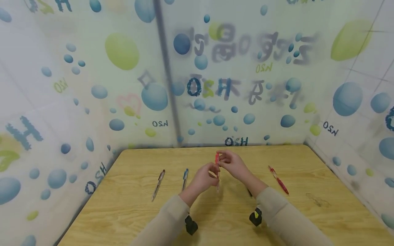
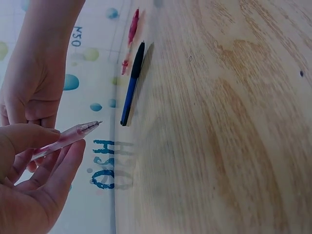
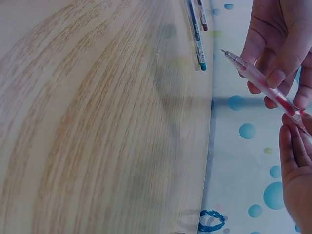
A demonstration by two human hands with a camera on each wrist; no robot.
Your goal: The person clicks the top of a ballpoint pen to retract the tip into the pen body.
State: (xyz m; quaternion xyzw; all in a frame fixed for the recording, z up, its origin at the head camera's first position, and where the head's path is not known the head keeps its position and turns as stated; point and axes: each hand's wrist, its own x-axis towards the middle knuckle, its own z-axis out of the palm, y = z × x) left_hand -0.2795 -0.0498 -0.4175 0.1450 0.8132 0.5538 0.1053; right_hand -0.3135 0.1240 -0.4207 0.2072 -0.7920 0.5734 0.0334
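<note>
Over the middle of the table, a clear-barrelled pen with a red clip (image 1: 217, 159) is held up between both hands, its bare writing tip pointing down. My left hand (image 1: 203, 178) pinches the see-through barrel between thumb and fingers. At the pen's upper end, the fingertips of my right hand (image 1: 234, 164) grip the red part. The left wrist view shows the pen barrel (image 2: 70, 138) with its metal point out. In the right wrist view the left hand (image 3: 282, 46) is on the barrel and the right hand (image 3: 298, 178) at the red end.
On the wooden table (image 1: 123, 205) lie a brown-topped clear pen (image 1: 158, 184) and a blue pen (image 1: 185, 179) on the left. A dark blue pen (image 2: 131, 87) lies by the right forearm, a red pen (image 1: 278, 180) farther right. Patterned curtains (image 1: 246, 102) surround the table.
</note>
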